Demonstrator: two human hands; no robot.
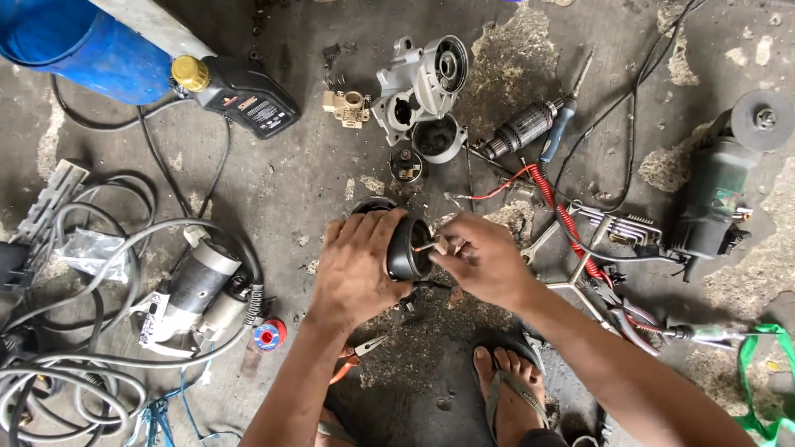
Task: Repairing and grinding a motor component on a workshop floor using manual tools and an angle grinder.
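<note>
**Two hands at a black motor casing on a cluttered concrete floor**

At the far left, a heap of grey cables (74,364) runs off the frame edge, so where they end cannot be told. A blue drum (79,45) is cut off at the top left corner; beside it lies a black oil bottle (244,95) with a yellow cap. Below, a grey starter motor (195,290) lies half wrapped by cable loops, and a small red-and-blue spool (269,335) sits just beside it.

In the middle, the left hand (356,269) is closed around a black cylindrical casing (406,247), covering most of its body; only the open end shows. Orange-handled pliers (356,352) peek out under that forearm, mostly hidden. The right hand (480,258) pinches a thin metal piece (426,246) at the casing's mouth; the piece is too small to make out what it is. Beyond the hands lie a silver gear housing (422,83), a tan connector block (348,108) and a small round black part (406,164).

Further right are a copper-wound armature (522,128), a blue-handled screwdriver (563,124), a red coiled lead (555,203) and a cross-shaped wrench (580,265) partly under the right arm. A green angle grinder (716,194) lies near the right edge. A sandalled foot (509,389) rests at the bottom, and a green strap (766,381) is cut off at the corner.
</note>
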